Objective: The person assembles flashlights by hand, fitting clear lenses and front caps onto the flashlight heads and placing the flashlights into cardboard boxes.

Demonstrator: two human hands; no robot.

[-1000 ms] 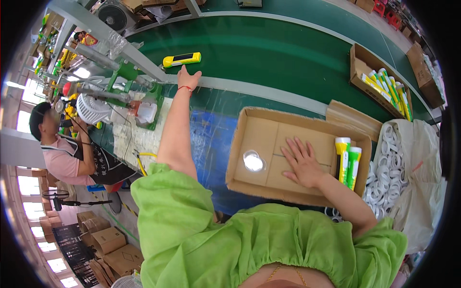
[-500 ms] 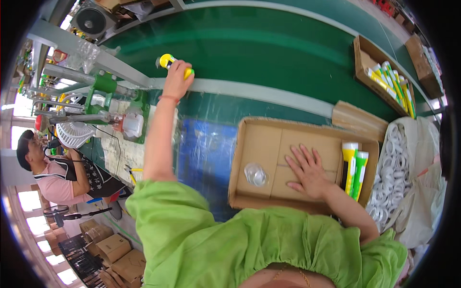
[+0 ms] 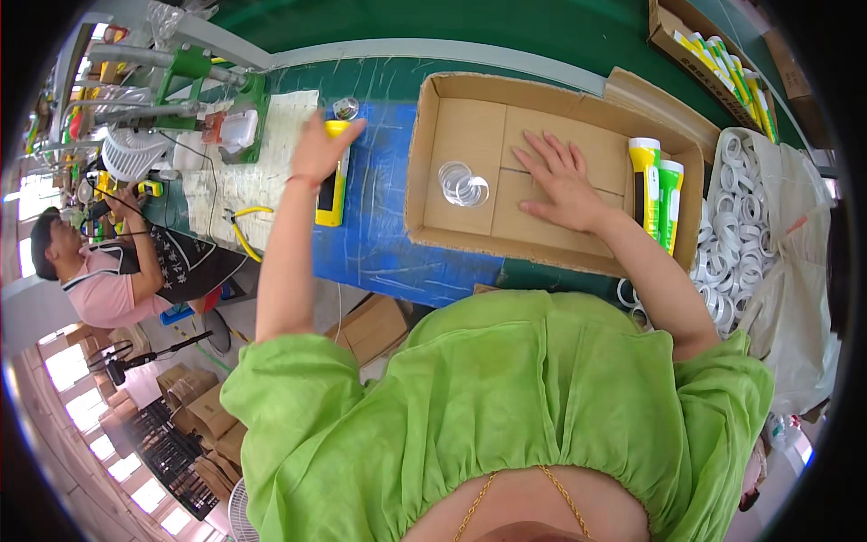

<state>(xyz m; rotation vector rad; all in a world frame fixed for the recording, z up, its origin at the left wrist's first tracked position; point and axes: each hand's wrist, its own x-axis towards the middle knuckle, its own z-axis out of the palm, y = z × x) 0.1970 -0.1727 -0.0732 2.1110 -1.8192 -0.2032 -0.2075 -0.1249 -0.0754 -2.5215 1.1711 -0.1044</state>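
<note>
My left hand (image 3: 319, 154), its fingers slightly blurred and its thumb stretched out, is over the upper part of a yellow-and-black flashlight-like thing (image 3: 331, 194) lying on the blue mat (image 3: 388, 208). A clear round piece (image 3: 345, 108) shows at its far end; whether the two are joined is hidden. My right hand (image 3: 564, 183) rests flat, fingers spread, in a shallow cardboard box (image 3: 519, 244). Left of it in the box lie several clear plastic rings (image 3: 462, 184). Along the box's right side are a yellow-and-white tube-shaped thing (image 3: 644, 176) and a green-and-white one (image 3: 668, 203).
A green hand press (image 3: 194, 68) stands at the left, with yellow-handled pliers (image 3: 242, 233) nearer me. A co-worker (image 3: 108, 271) sits beyond. White rings (image 3: 736, 230) fill a bag at right. A carton (image 3: 713, 68) of similar tubes sits on the green belt (image 3: 406, 18).
My left hand has come back from over the green belt to the blue mat, where the yellow-and-black thing now lies. The whole view has shifted nearer me. My right hand stays in the box.
</note>
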